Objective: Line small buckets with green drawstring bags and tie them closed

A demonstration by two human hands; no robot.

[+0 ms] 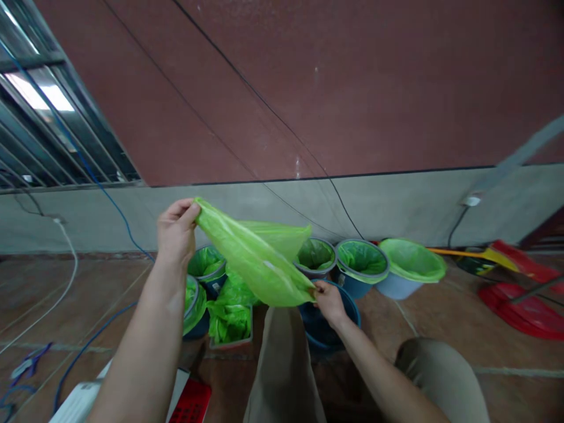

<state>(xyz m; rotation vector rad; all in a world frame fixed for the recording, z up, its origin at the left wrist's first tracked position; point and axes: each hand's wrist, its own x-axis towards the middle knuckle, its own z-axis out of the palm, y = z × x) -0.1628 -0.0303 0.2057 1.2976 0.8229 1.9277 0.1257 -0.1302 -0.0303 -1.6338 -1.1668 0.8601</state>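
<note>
A green plastic bag (251,258) is stretched in the air between my two hands, slanting down to the right. My left hand (177,226) pinches its upper left corner. Lower down, my right hand (326,301) grips the opposite corner, above a blue bin (356,314) with no liner showing. Behind the bag stand several bins with green liners, among them a blue one (363,258) and a pale one (412,267). More crumpled green bags (231,320) fill a box (252,329) left of my knee. Part of the bins behind is hidden by the bag.
A dark red and grey wall (352,106) rises behind the bins. On the right lie a red lid-like disc (520,311) and a yellow-and-red tool (506,258). Blue cable (94,335), purple-handled scissors (33,364) and a red basket (191,402) are at left.
</note>
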